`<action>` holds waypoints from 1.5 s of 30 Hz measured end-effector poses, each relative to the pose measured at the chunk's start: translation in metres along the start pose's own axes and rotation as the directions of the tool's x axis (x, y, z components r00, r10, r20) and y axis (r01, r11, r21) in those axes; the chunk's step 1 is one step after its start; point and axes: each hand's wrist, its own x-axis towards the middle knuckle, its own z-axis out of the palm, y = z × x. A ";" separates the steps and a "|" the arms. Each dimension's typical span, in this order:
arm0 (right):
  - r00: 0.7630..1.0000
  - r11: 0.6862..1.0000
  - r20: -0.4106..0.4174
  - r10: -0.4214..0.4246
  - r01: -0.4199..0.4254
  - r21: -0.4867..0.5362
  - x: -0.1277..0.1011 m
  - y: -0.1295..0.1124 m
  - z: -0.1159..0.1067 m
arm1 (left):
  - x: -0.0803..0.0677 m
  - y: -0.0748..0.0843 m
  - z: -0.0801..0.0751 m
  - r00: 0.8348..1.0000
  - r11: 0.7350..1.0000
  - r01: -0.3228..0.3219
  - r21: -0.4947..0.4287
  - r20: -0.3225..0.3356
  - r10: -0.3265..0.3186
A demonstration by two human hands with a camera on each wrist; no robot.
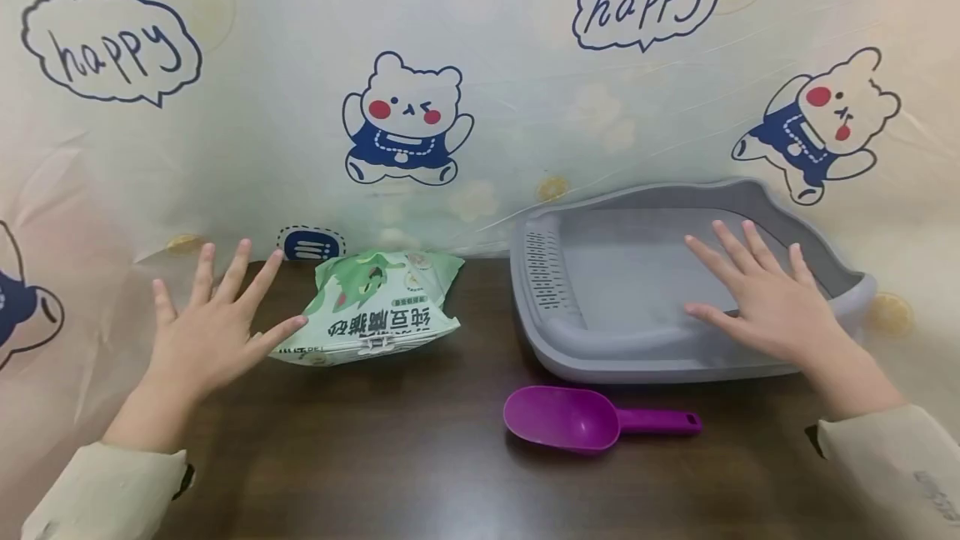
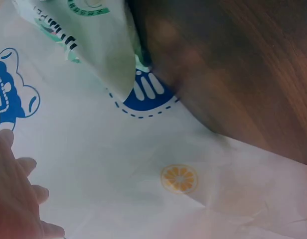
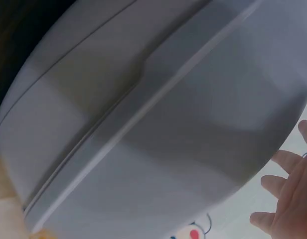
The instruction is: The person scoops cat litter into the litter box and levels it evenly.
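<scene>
My left hand [image 1: 206,340] is held up with its fingers spread, at the left of the head view. Its thumb tip overlaps the left edge of a green and white cat litter bag [image 1: 390,302], which lies on the table with a clip at its front edge. My right hand [image 1: 772,307], fingers also spread and holding nothing, hovers over a grey litter box [image 1: 637,265]. In the right wrist view the box [image 3: 193,124] fills most of the picture. In front of the box lies a purple scoop [image 1: 562,419], its handle pointing right.
The dark wooden table [image 1: 360,448] bears all these things. Behind it hangs a pale cloth [image 1: 510,90] printed with bears and speech bubbles, close to the backs of the bag and box. At the box's left side is a slotted panel [image 1: 543,269].
</scene>
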 end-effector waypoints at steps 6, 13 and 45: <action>0.999 0.999 -0.003 -0.032 0.032 0.024 0.010 -0.022 0.001 | -0.007 0.004 -0.003 1.000 1.000 -0.016 -0.008 -0.018 0.016; 0.997 0.994 -0.023 -0.077 0.079 0.071 0.024 -0.048 0.006 | -0.016 0.009 -0.003 0.998 0.997 -0.059 -0.045 -0.032 0.057; 0.909 0.857 -0.122 -0.399 0.417 0.303 0.091 -0.167 0.025 | -0.011 0.030 0.040 0.930 0.872 -0.362 -0.330 -0.190 0.315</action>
